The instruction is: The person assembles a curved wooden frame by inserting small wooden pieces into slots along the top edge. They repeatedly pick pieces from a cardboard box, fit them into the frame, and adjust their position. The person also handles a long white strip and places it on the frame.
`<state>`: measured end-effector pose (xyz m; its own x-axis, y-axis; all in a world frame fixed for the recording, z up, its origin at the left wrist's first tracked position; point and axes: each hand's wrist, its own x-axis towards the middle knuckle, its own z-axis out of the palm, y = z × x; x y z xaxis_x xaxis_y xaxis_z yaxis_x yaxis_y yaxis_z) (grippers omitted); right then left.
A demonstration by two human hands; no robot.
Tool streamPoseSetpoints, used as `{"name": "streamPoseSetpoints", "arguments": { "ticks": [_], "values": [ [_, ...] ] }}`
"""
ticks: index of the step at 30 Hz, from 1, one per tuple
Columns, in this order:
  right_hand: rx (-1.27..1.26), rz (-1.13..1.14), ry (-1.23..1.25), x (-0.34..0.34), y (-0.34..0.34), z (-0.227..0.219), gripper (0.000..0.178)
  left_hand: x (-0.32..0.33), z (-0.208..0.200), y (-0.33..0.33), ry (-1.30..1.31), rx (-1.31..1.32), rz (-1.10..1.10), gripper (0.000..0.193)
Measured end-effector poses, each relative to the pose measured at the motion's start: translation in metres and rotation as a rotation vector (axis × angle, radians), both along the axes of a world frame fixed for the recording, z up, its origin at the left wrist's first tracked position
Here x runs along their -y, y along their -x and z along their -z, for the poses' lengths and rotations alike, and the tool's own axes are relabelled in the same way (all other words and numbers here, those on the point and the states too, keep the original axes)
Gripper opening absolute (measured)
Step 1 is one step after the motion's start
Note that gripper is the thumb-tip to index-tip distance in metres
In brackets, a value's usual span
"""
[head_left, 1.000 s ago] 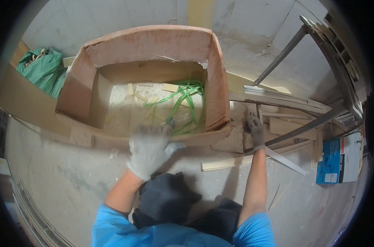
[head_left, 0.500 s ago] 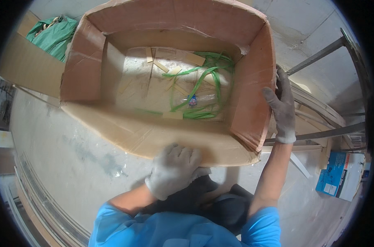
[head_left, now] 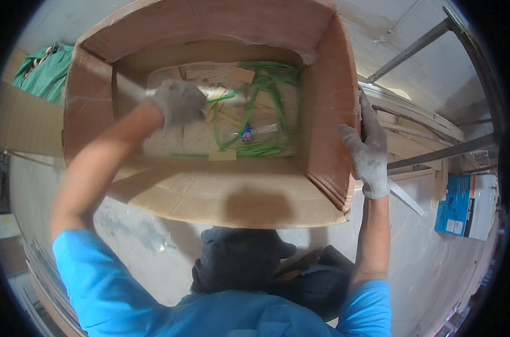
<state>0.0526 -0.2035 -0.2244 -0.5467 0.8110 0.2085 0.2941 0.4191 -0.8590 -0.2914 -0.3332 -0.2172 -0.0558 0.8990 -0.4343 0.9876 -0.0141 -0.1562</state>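
A large cardboard box (head_left: 204,191) stands open in front of me, tilted so that I see its bottom. My left hand (head_left: 180,105), in a grey glove, hangs over the left part of the inside. Motion smears its fingers, so I cannot make out whether it holds anything. With thumb inside and fingers outside, my gloved right hand (head_left: 370,154) grips the right wall of the box. On the bottom lie green plastic strips (head_left: 255,92), several small flat tan pieces (head_left: 241,75) and a clear plastic bottle with a blue label (head_left: 247,133).
A green sack (head_left: 44,73) sits behind a tan board (head_left: 24,118) at the far left. On the right, a metal frame (head_left: 412,50) stands near wooden pieces. A blue and white carton (head_left: 454,208) rests on the floor, near a thin white strip (head_left: 406,197).
My left hand has left the near wall of the box and moved up and left over its inside. The right hand keeps its hold; the box appears shifted slightly left in view.
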Motion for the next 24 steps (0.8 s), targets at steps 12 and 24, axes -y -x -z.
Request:
{"name": "streamPoseSetpoints", "arguments": {
  "ticks": [12, 24],
  "values": [
    [-0.017, 0.058, 0.105, 0.003, -0.003, -0.002, 0.077, -0.093, 0.242, 0.058, 0.156, -0.048, 0.111, 0.034],
    [-0.042, 0.064, 0.092, -0.001, 0.002, -0.004, 0.078, -0.065, 0.313, 0.044, -0.28, -0.061, 0.103, 0.022]
  ]
}}
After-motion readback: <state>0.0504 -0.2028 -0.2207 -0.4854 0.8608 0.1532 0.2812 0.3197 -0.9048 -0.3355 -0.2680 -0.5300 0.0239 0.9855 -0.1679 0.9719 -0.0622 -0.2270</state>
